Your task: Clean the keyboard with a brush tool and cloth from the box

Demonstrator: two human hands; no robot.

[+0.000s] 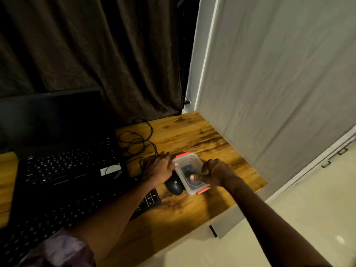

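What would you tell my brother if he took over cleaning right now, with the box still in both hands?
Left hand: pressed against the left side of the clear box, steadying it.
Right hand: gripping the box's right side, thumb on the lid.
The box stands on the wooden desk next to the black mouse. Its lid with orange clips looks still on; something dark shows inside, but I cannot tell what it is.
The keyboard lies in front of the laptop, untouched.
Done: box taken hold of.
Left: open it, take out brush and cloth, brush the keys, wipe them.
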